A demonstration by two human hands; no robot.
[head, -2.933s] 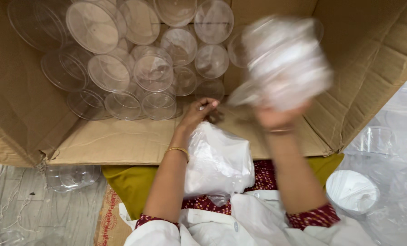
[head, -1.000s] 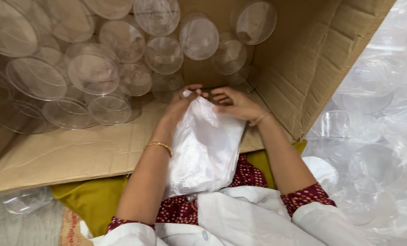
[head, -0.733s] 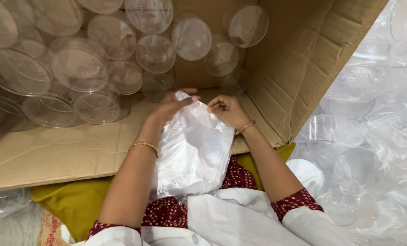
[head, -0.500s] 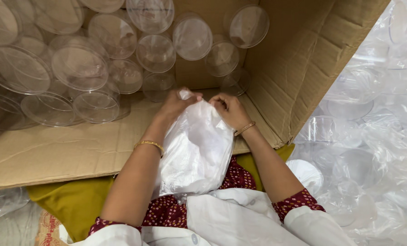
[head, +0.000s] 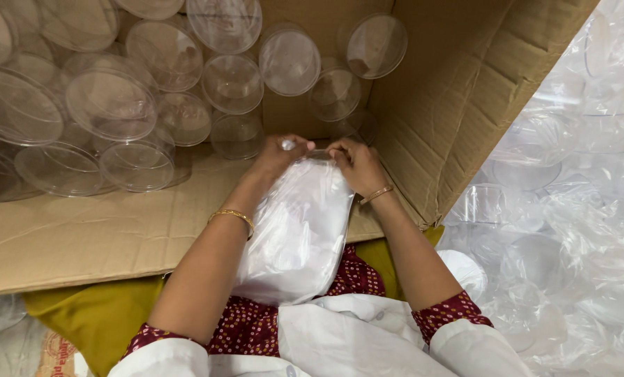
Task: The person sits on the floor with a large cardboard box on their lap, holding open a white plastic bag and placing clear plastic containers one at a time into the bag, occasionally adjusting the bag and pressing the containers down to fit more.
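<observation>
Left hand (head: 278, 155) and right hand (head: 354, 159), both closed, pinch the mouth of a clear plastic bag (head: 298, 234) of stacked lids. A slack pinch could let the bag slide toward 6 o'clock, or tear the film; clear round containers (head: 109, 105) lie at 10 o'clock in the cardboard box (head: 458, 105)

bag (head: 298, 237) milky-clear | box (head: 458, 91) brown | lids (head: 109, 105) clear | sleeves (head: 451, 314) maroon, white-dotted | bangles (head: 232, 215) gold

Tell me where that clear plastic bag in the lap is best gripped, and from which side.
Probably at its gathered top end, coming from above. The plastic bag lies lengthwise along the lap, bulging in the middle and narrowing toward the cardboard box. The left hand and right hand already pinch that narrow mouth from either side.
</observation>
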